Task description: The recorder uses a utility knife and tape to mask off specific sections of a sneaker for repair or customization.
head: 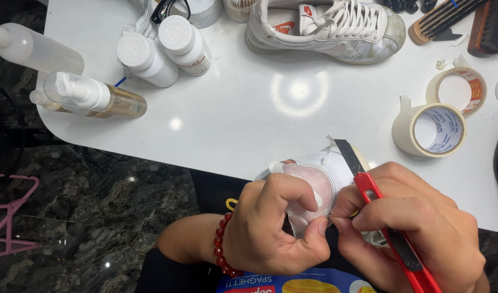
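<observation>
Left hand (276, 228) over half-hidden white shoe (319, 179)

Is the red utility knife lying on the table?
No. The right hand holds the red utility knife, blade extended, beside the white shoe that the left hand grips.

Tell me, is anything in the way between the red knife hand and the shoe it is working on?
Nothing visible. The right hand holds the red utility knife right against the white shoe, and its thumb meets the thumb of the left hand, which grips that shoe. The tape rolls sit apart on the white table.
</observation>
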